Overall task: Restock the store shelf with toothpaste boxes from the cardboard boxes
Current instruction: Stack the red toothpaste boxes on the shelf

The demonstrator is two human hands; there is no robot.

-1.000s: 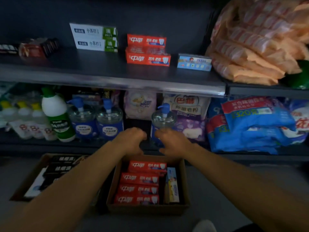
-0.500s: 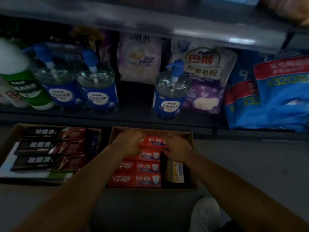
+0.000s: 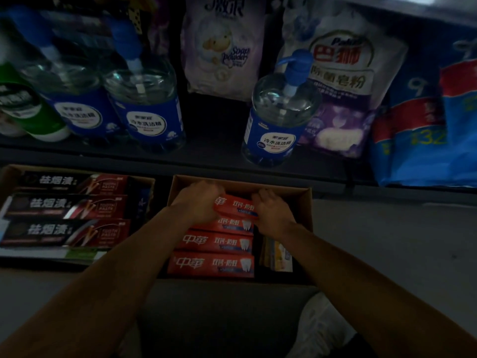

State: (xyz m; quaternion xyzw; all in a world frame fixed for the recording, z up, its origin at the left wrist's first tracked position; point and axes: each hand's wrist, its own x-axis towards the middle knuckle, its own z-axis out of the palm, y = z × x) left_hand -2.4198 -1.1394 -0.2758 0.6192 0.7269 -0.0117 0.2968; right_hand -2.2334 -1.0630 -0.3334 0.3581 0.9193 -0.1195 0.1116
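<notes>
- Both hands have dropped from the box's far rim into the box since the earlier frames, and the view has tilted down, so the upper shelf with its toothpaste is out of sight.
- Far left, on the floor, an open cardboard carton (image 3: 10, 174) holds black toothpaste boxes (image 3: 69, 206) lying flat in rows.
- Just right of it sits the cardboard box (image 3: 304, 202), holding red toothpaste boxes (image 3: 211, 264) in a row front to back, with a few smaller yellow packs (image 3: 277, 254) standing along their right side.
- The left hand (image 3: 196, 202) curls over the left end of the rearmost red box (image 3: 236, 206); the right hand (image 3: 271, 211) grips its right end. That box sits tilted, slightly above its neighbours.
- Doing it well, as a judgement: keep both ends level, lift straight up until the box is above the cardboard rim, then carry it toward the shelf; squeezing the thin card hard could dent it.
- Edges: the far wall of the cardboard box is just behind the knuckles, and the lower shelf edge (image 3: 206, 161) runs close beyond it.
- On that lower shelf stand blue-labelled pump bottles (image 3: 273, 130), the nearest almost directly above the hands, with soap powder bags (image 3: 222, 47) behind.
- Open room: bare floor (image 3: 387, 241) lies to the right of the box, and the safest path looks to be up and back toward the body before rising past the bottles.
- Bottom right, a pale shoe (image 3: 320, 329) shows near the box's front.
</notes>
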